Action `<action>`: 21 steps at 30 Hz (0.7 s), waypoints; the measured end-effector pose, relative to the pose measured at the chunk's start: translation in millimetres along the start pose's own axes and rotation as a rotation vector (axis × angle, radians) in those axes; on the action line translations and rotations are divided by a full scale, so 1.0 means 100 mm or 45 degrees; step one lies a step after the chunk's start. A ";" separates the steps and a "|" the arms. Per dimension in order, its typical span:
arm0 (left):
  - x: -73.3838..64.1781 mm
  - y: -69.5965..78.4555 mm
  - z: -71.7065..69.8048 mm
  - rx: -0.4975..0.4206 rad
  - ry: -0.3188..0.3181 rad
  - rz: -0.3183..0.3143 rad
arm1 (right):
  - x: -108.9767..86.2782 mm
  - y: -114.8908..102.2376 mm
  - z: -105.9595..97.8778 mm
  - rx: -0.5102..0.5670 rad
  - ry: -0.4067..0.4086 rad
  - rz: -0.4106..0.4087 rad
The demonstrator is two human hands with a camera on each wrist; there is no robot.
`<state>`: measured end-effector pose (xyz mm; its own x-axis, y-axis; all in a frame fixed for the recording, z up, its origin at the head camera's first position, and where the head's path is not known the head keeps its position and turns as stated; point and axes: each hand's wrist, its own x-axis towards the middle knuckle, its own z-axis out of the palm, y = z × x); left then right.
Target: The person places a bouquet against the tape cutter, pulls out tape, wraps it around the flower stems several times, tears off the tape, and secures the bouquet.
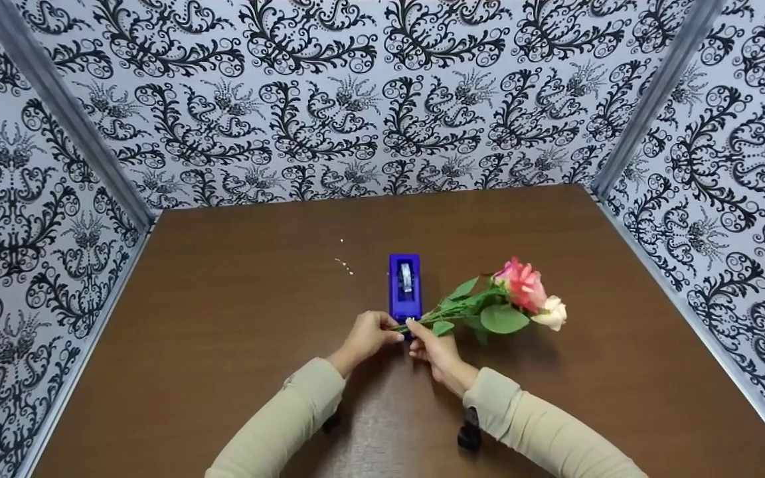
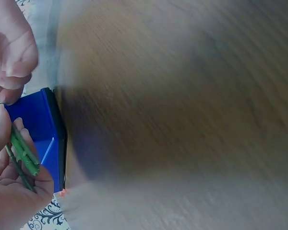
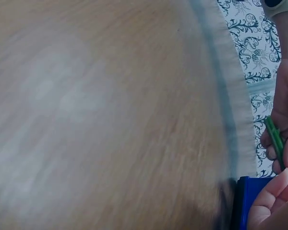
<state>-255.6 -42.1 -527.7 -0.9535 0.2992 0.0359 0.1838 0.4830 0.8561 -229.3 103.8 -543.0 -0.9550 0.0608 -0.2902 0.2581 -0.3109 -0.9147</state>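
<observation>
In the head view, a bunch of flowers, a pink bloom (image 1: 522, 284) and a cream rose (image 1: 552, 313) with green leaves, lies across the front of a blue tape dispenser (image 1: 405, 308). My left hand (image 1: 368, 340) pinches the stems near their cut ends. Just to the right, my right hand (image 1: 437, 352) holds the same stems between thumb and fingers, below the leaves. The left wrist view shows the green stem ends (image 2: 24, 152) crossing the left palm, the dispenser (image 2: 31, 117) right behind both hands. A roll of clear tape (image 1: 406, 277) sits inside the dispenser.
Brown wooden table (image 1: 256, 285) under everything, with several tiny pale specks (image 1: 344, 265) left of the dispenser. Patterned black-and-white walls (image 1: 329, 99) enclose the back and sides. A black wrist device (image 1: 469, 431) hangs below the right sleeve.
</observation>
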 end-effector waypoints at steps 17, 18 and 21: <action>0.39 -0.03 -0.14 -0.149 -0.223 -0.489 | -0.02 0.03 0.04 -0.138 0.032 -0.130; 0.38 0.00 -0.15 -0.116 -0.210 -0.483 | -0.02 0.04 0.03 -0.139 0.029 -0.144; 0.35 0.08 -0.17 -0.087 -0.183 -0.416 | -0.03 0.10 0.02 -0.129 0.010 -0.131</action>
<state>-291.3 -42.4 -510.8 -0.9150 0.2530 -0.3144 -0.1465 0.5176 0.8430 -224.2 98.5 -550.1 -0.9761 0.0948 -0.1956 0.1730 -0.2053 -0.9633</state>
